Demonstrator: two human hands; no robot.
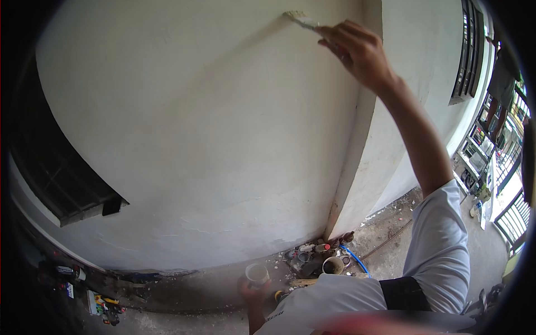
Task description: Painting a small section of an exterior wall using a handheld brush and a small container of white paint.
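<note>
High on the pale painted wall (201, 125), my right hand (356, 52) grips a paintbrush (301, 20) at the end of an outstretched arm. The brush's light, clotted bristles are at or close to the wall surface; contact is hard to make out. A soft shadow slants down and left from the brush. Low in front of my body, my left hand (253, 289) holds a light-coloured cup (257, 273) with its mouth facing up. What the cup contains is not clear.
A projecting pillar (356, 159) borders the wall on the right. At its foot stand bottles (346, 238), a bucket (333, 265) and a blue hose (356, 261). A dark window (63, 167) is at left, with tools (104, 305) below. Another person (500, 79) stands far right.
</note>
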